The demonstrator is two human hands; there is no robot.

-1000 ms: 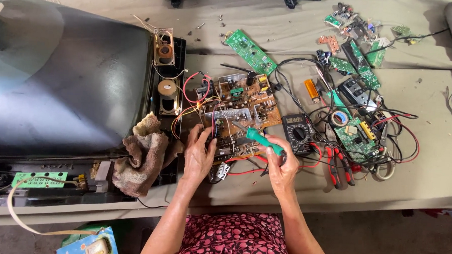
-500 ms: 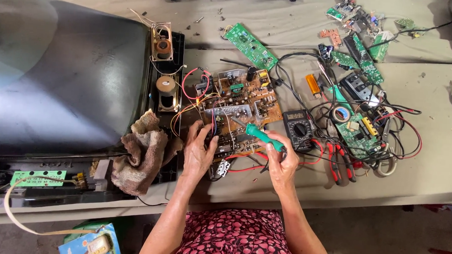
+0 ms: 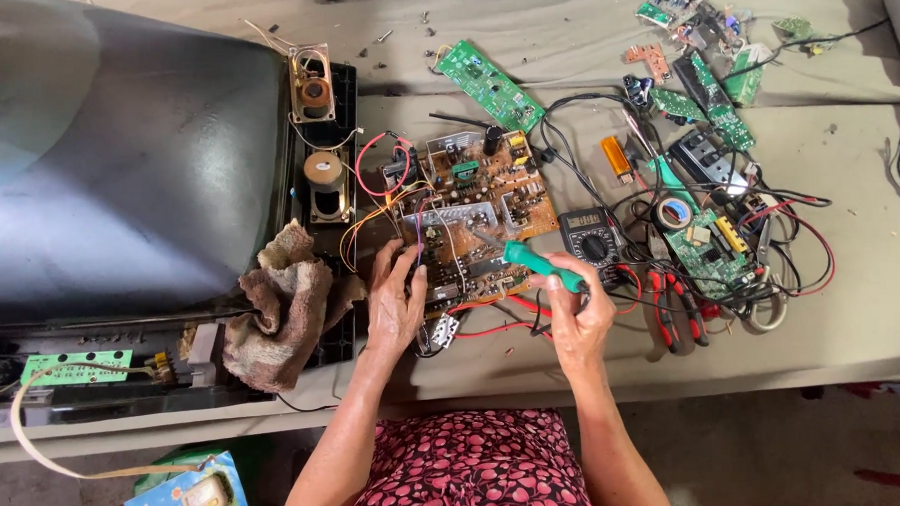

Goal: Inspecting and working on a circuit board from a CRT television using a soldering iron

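A big dark television screen (image 3: 124, 162) fills my upper left; a blue-yellow package (image 3: 192, 488) lies bottom left; the black multimeter's small grey display (image 3: 582, 220) sits centre.

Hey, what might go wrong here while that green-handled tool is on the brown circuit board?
The left hand rests on the board close to the tool tip held by the right hand, so a slip might catch fingers. Loose red wires under both hands could snag and tug the board.

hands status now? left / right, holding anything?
Left hand: open, fingers resting on the brown circuit board, gripping nothing.
Right hand: closed around the green-handled tool, tip on the board.
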